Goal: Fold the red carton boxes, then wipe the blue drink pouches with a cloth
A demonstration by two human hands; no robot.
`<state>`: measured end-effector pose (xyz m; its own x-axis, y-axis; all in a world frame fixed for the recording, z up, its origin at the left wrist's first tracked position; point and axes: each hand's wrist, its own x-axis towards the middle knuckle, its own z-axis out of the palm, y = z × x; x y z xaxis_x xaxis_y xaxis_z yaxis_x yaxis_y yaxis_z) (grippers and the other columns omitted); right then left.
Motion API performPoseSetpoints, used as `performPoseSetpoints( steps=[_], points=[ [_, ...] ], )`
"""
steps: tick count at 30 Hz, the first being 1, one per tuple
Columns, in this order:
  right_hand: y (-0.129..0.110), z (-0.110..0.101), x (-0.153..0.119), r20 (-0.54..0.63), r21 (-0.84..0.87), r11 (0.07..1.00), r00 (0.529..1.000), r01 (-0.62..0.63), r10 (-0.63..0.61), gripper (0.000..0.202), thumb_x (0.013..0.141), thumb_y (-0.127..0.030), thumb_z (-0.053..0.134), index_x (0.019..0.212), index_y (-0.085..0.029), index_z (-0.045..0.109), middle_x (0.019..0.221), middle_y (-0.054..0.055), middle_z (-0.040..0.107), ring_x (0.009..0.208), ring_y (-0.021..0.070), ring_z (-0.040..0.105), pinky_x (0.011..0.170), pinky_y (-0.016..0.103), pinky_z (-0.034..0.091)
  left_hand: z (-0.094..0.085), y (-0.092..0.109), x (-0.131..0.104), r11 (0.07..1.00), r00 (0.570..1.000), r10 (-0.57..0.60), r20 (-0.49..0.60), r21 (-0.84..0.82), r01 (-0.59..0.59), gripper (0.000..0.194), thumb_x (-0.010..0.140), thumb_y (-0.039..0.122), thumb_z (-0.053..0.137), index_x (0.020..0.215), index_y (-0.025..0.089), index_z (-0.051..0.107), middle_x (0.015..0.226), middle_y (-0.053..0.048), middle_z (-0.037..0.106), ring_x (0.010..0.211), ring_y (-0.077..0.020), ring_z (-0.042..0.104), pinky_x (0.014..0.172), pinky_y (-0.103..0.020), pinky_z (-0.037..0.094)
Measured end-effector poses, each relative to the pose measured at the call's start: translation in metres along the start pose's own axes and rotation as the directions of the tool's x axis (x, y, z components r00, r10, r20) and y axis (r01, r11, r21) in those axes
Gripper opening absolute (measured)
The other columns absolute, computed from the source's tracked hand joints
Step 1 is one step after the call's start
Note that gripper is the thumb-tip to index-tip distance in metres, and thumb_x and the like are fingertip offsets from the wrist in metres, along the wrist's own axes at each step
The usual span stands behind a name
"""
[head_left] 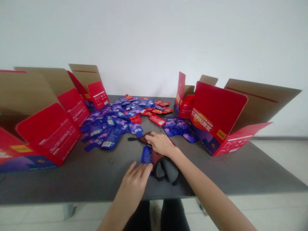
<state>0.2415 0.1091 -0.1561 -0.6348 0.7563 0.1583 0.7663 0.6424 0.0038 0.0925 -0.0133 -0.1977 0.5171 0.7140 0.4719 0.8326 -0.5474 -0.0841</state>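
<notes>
Near the front middle of the table lies a rolled brown cloth piece [158, 159] with grey lining and black edging. My right hand [160, 143] rests closed on its upper part, fingers curled over it. Beside it on the left is a blue packet [146, 155], partly under the cloth's edge. My left hand [137, 176] touches the packet's lower end with its fingertips, the fingers spread a little. A thin black strap [133, 139] sticks out to the left of the cloth.
Blue packets [112, 138] and red packets [157, 120] are heaped at the table's back middle, with a smaller blue pile [178, 126] right of them. Open red cartons stand left [48, 131] and right [216, 115]. The grey table [96, 179] ends just before my body.
</notes>
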Motion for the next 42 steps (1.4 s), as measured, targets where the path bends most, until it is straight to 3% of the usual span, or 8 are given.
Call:
performPoseSetpoints(
  steps=[7, 12, 18, 22, 29, 34, 38, 42],
  points=[
    [-0.022, -0.042, -0.046, -0.145, 0.134, 0.982, 0.983, 0.131, -0.111, 0.020, 0.093, -0.027, 0.033, 0.091, -0.022, 0.053, 0.089, 0.001, 0.052, 0.073, 0.0113, 0.049, 0.063, 0.023, 0.031, 0.000, 0.001, -0.010, 0.995, 0.999, 0.021, -0.039, 0.099, -0.017, 0.042, 0.072, -0.007, 0.033, 0.101, 0.008, 0.061, 0.100, -0.013, 0.068, 0.089, -0.0213, 0.065, 0.075, -0.031, 0.054],
    [-0.040, -0.027, -0.052, -0.025, 0.086, 0.945, 0.949, 0.314, -0.313, 0.018, 0.090, -0.026, 0.039, 0.100, -0.028, 0.054, 0.087, 0.000, 0.051, 0.071, 0.0121, 0.049, 0.062, 0.025, 0.030, -0.009, 0.012, 0.000, 0.993, 0.993, 0.031, 0.111, 0.110, -0.044, 0.040, 0.067, -0.008, 0.036, 0.087, 0.010, 0.066, 0.078, -0.009, 0.070, 0.072, -0.0213, 0.067, 0.070, -0.034, 0.056],
    [-0.010, 0.005, -0.012, 0.044, -0.028, 0.995, 0.994, 0.097, -0.096, 0.024, 0.091, -0.028, 0.035, 0.107, -0.030, 0.053, 0.093, 0.002, 0.053, 0.071, 0.0138, 0.053, 0.062, 0.026, 0.032, -0.011, 0.017, 0.007, 0.980, 0.981, 0.120, 0.154, 0.140, -0.141, 0.038, 0.075, -0.005, 0.036, 0.099, 0.007, 0.064, 0.101, -0.016, 0.067, 0.092, -0.0243, 0.064, 0.076, -0.032, 0.054],
    [0.012, -0.002, 0.015, 0.025, -0.049, 0.998, 0.999, -0.035, 0.037, 0.021, 0.091, -0.029, 0.035, 0.104, -0.026, 0.052, 0.097, 0.003, 0.054, 0.072, 0.0145, 0.054, 0.058, 0.025, 0.031, -0.010, 0.023, 0.014, 0.989, 0.954, 0.053, 0.294, 0.120, -0.092, 0.036, 0.077, -0.004, 0.038, 0.103, 0.006, 0.062, 0.102, -0.017, 0.067, 0.092, -0.0250, 0.065, 0.075, -0.033, 0.055],
    [-0.017, -0.053, -0.043, -0.101, 0.077, 0.987, 0.986, 0.139, -0.131, 0.018, 0.092, -0.025, 0.035, 0.091, -0.023, 0.053, 0.091, 0.001, 0.051, 0.074, 0.0121, 0.048, 0.064, 0.024, 0.030, -0.008, 0.028, 0.017, 0.991, 0.946, 0.046, 0.320, 0.106, -0.084, 0.036, 0.076, -0.006, 0.040, 0.104, 0.004, 0.060, 0.099, -0.020, 0.067, 0.090, -0.0258, 0.065, 0.074, -0.034, 0.055],
    [-0.029, -0.028, -0.067, 0.065, 0.076, 0.964, 0.963, 0.256, -0.261, 0.020, 0.089, -0.024, 0.039, 0.103, -0.029, 0.054, 0.088, 0.001, 0.050, 0.073, 0.0124, 0.048, 0.064, 0.025, 0.030, -0.006, 0.028, 0.017, 0.991, 0.957, 0.050, 0.285, 0.107, -0.084, 0.028, 0.076, -0.003, 0.043, 0.091, 0.007, 0.064, 0.080, -0.014, 0.069, 0.074, -0.0238, 0.067, 0.067, -0.035, 0.056],
    [-0.013, -0.004, -0.042, 0.070, -0.004, 0.979, 0.977, 0.202, -0.201, 0.020, 0.089, -0.028, 0.037, 0.103, -0.029, 0.053, 0.091, 0.001, 0.051, 0.071, 0.0134, 0.050, 0.062, 0.025, 0.031, -0.003, 0.027, 0.014, 0.977, 0.966, 0.113, 0.231, 0.154, -0.151, 0.030, 0.079, -0.001, 0.041, 0.102, 0.004, 0.060, 0.098, -0.019, 0.067, 0.090, -0.0264, 0.065, 0.072, -0.034, 0.055],
    [0.009, 0.004, -0.001, 0.095, -0.072, 0.997, 0.995, 0.025, -0.018, 0.025, 0.091, -0.029, 0.032, 0.108, -0.030, 0.051, 0.097, 0.003, 0.052, 0.072, 0.0147, 0.053, 0.062, 0.025, 0.032, -0.008, 0.029, 0.021, 0.981, 0.930, 0.115, 0.349, 0.104, -0.161, 0.031, 0.081, -0.001, 0.039, 0.105, 0.004, 0.058, 0.102, -0.020, 0.065, 0.092, -0.0262, 0.064, 0.072, -0.033, 0.054]
  ],
)
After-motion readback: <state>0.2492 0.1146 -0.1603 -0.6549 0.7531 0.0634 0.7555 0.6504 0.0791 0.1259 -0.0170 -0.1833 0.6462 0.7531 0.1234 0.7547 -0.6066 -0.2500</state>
